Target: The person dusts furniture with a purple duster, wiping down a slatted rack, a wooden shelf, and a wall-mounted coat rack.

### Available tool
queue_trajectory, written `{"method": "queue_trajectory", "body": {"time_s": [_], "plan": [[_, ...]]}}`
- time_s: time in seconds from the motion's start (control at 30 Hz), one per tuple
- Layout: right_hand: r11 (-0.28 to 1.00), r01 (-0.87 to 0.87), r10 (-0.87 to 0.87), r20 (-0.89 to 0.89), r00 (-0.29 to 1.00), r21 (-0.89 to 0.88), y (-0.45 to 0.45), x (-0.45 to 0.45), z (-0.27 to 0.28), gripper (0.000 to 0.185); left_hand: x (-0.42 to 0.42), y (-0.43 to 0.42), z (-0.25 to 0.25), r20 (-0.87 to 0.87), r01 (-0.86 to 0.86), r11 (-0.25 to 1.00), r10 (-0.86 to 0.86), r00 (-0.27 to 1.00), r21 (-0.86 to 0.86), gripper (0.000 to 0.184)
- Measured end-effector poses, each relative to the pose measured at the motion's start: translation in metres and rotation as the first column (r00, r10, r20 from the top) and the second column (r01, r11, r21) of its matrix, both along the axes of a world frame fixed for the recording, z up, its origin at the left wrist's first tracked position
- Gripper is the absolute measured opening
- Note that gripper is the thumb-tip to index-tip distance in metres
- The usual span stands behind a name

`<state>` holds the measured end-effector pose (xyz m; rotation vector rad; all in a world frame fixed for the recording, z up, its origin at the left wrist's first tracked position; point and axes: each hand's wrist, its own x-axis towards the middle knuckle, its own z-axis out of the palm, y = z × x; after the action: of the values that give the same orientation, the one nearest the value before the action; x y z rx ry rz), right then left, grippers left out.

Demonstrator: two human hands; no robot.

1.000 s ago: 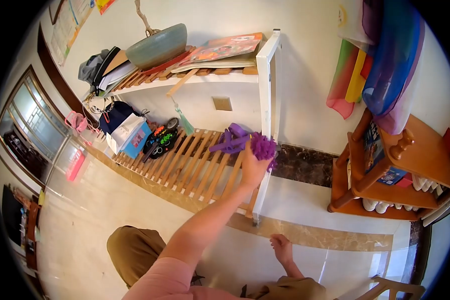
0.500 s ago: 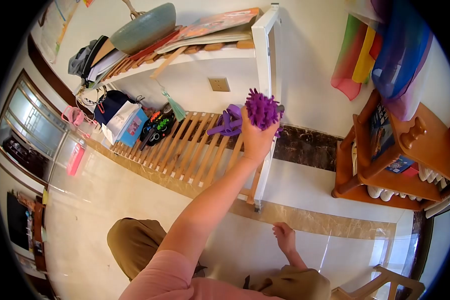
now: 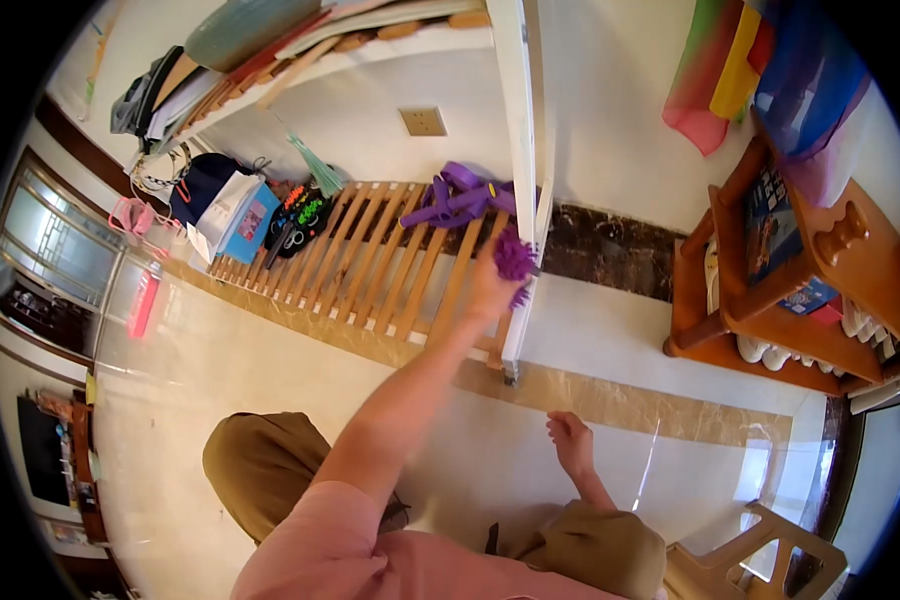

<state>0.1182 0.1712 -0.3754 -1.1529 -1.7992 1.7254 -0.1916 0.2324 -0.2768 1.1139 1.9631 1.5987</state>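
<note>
My left hand (image 3: 488, 290) is closed around a purple duster with a shaggy, noodle-like fringe (image 3: 514, 256). The duster is at the white post (image 3: 515, 180) of the rack, and part of it is hidden behind my fingers. Above it, on the lower wooden slats (image 3: 370, 265), lies a bundle of purple straps (image 3: 455, 200). My right hand (image 3: 571, 442) hovers over my right knee, fingers loosely bent and holding nothing.
Farther left on the slats sit a blue box (image 3: 250, 222) and a black item with colourful pieces (image 3: 305, 215). Boards and a bowl (image 3: 245, 30) lie on the upper shelf. A wooden shoe rack (image 3: 740, 320) stands right, a stool (image 3: 770, 560) lower right.
My left hand has moved down along the post with the purple duster. The view has tilted lower, so the rack's upper shelf sits higher. My right hand has barely moved.
</note>
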Motion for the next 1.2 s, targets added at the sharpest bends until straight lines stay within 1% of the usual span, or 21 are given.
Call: {"method": "queue_trajectory", "body": {"time_s": [0.03,0.1,0.13,0.2,0.23,0.27,0.33,0.47,0.53,0.57,0.7,0.77,0.8,0.87,0.93,0.97,1.03,1.07,1.13,1.17,1.2], "plan": [[1.000,0.000,0.000,0.006,1.000,0.002,0.000,0.002,0.001,0.016,-0.002,-0.010,0.007,0.252,-0.050,0.999,0.049,0.967,-0.002,0.057],[1.000,0.004,-0.004,0.014,1.000,-0.009,-0.001,0.004,0.001,0.016,-0.004,-0.018,0.016,0.315,-0.173,0.966,0.107,0.943,0.190,0.046],[1.000,-0.002,0.002,0.010,1.000,0.002,0.000,0.005,0.000,0.016,0.001,-0.022,0.014,0.320,-0.172,0.969,0.108,0.941,0.179,0.046],[1.000,-0.014,0.014,0.003,1.000,-0.026,0.001,0.004,0.000,0.016,0.016,-0.039,0.020,0.293,0.055,0.988,-0.011,0.956,-0.142,0.042],[0.999,-0.021,0.022,0.024,0.999,-0.027,0.000,0.003,-0.001,0.017,0.042,-0.048,0.051,0.158,0.108,0.960,-0.068,0.985,-0.258,0.040],[0.999,-0.030,0.031,0.041,0.999,-0.028,0.001,0.000,-0.002,0.018,0.045,-0.055,0.035,-0.299,0.121,0.980,-0.164,0.940,-0.157,0.039],[1.000,-0.027,0.027,0.013,1.000,-0.005,0.004,-0.005,0.000,0.017,0.055,-0.072,0.023,-0.609,0.107,0.959,-0.252,0.752,-0.264,0.035],[1.000,-0.002,0.002,-0.007,1.000,0.003,0.005,-0.008,0.002,0.015,0.064,-0.082,0.039,-0.610,0.203,0.839,-0.514,0.603,-0.505,0.036],[1.000,-0.001,0.001,-0.010,1.000,-0.001,0.005,-0.012,0.006,0.015,0.051,-0.068,0.035,-0.567,0.221,0.851,-0.490,0.662,-0.477,0.033],[1.000,-0.008,0.008,-0.016,1.000,0.002,0.004,-0.012,0.008,0.015,0.042,-0.056,0.031,-0.572,0.220,0.912,-0.390,0.721,-0.345,0.034],[1.000,-0.010,0.009,-0.010,1.000,-0.029,0.001,-0.008,0.005,0.015,0.055,-0.053,0.026,-0.549,0.033,0.962,-0.184,0.815,-0.273,0.034],[1.000,-0.018,0.018,0.001,1.000,-0.021,0.001,-0.007,0.004,0.015,0.058,-0.073,0.034,-0.609,0.190,0.896,-0.416,0.675,-0.402,0.035],[0.999,-0.014,0.014,0.002,1.000,-0.030,0.000,-0.006,0.003,0.015,0.059,-0.083,0.042,-0.604,0.194,0.891,-0.424,0.674,-0.410,0.035],[0.999,-0.020,0.021,0.022,1.000,-0.044,0.000,-0.008,-0.001,0.015,0.057,-0.096,0.057,-0.392,0.374,0.735,-0.639,0.662,-0.565,0.035],[0.999,-0.026,0.027,0.017,1.000,-0.046,0.000,-0.010,-0.001,0.015,0.050,-0.091,0.063,-0.309,0.441,0.688,-0.683,0.662,-0.576,0.034],[0.999,-0.037,0.037,0.012,0.999,-0.038,0.001,-0.011,-0.001,0.016,0.049,-0.086,0.066,-0.091,0.418,0.758,-0.527,0.845,-0.500,0.035],[0.999,-0.031,0.032,0.002,0.999,-0.042,0.001,-0.014,-0.003,0.016,0.045,-0.072,0.063,-0.073,0.235,0.882,-0.288,0.955,-0.408,0.044],[0.999,-0.027,0.027,-0.007,1.000,-0.042,0.000,-0.015,-0.003,0.016,0.046,-0.071,0.047,-0.073,0.231,0.882,-0.285,0.956,-0.411,0.044],[0.997,-0.032,0.032,0.004,0.999,-0.067,0.001,-0.017,0.003,0.016,0.052,-0.070,0.025,-0.421,0.107,0.955,-0.221,0.880,-0.277,0.042],[0.995,-0.033,0.035,0.015,0.999,-0.092,0.002,-0.017,0.005,0.016,0.060,-0.081,0.025,-0.525,0.127,0.905,-0.345,0.778,-0.407,0.048],[0.995,-0.038,0.039,0.017,0.999,-0.093,0.002,-0.016,0.005,0.016,0.063,-0.086,0.033,-0.523,0.123,0.905,-0.342,0.780,-0.408,0.048]]}}
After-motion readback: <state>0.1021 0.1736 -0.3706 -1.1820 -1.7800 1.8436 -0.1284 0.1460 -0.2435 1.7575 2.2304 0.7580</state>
